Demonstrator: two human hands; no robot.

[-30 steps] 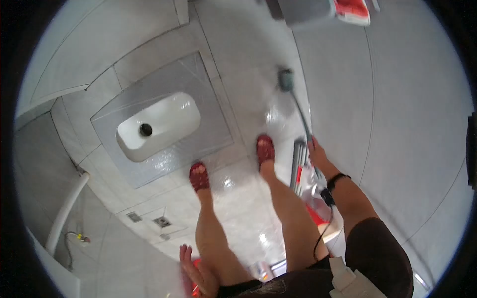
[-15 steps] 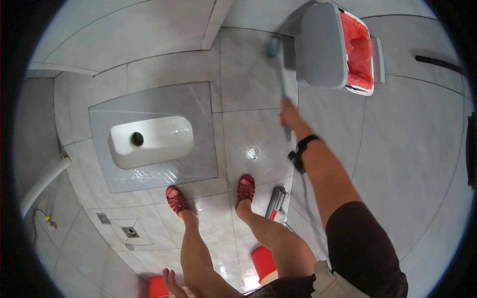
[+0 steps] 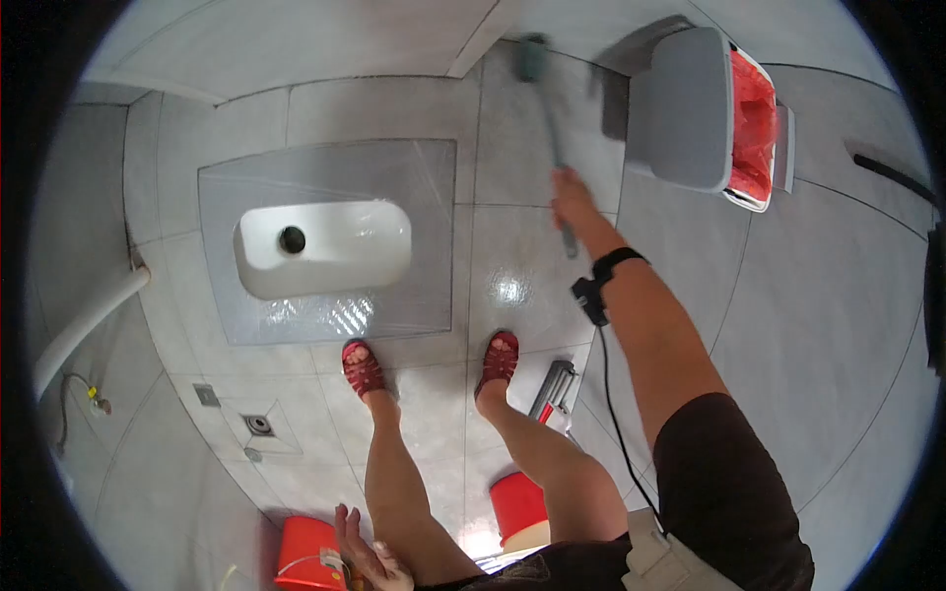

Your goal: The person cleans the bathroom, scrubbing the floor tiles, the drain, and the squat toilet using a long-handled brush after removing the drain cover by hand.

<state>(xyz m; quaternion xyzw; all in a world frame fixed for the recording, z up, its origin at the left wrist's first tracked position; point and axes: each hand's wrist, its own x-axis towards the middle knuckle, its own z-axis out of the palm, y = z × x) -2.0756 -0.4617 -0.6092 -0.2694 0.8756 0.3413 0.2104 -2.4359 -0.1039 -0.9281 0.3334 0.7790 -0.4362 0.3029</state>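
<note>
My right hand (image 3: 572, 200) is wrapped round the grey handle of a long-handled brush (image 3: 550, 123), reaching forward over the tiled floor. The brush's dark green head (image 3: 531, 61) is at the far end, close to the wall corner, slightly blurred by motion. Low in the view, my left hand (image 3: 367, 554) is held by my left leg with its fingers stretched out and nothing in it. Next to it stands a red bucket (image 3: 304, 552). Left of the brush, a white squat toilet (image 3: 325, 281) is set into a grey floor panel.
A grey bin (image 3: 685, 108) with a red liner stands at the right wall. A flat mop (image 3: 552, 389) lies beside my right foot, near a second red bucket (image 3: 517, 502). The floor holds a drain (image 3: 258, 425); a white pipe (image 3: 94, 320) runs along the left wall.
The brush head has moved up and a little left, nearer the wall corner, with my right hand still round the handle. The camera view has shifted, and more of my left hand shows.
</note>
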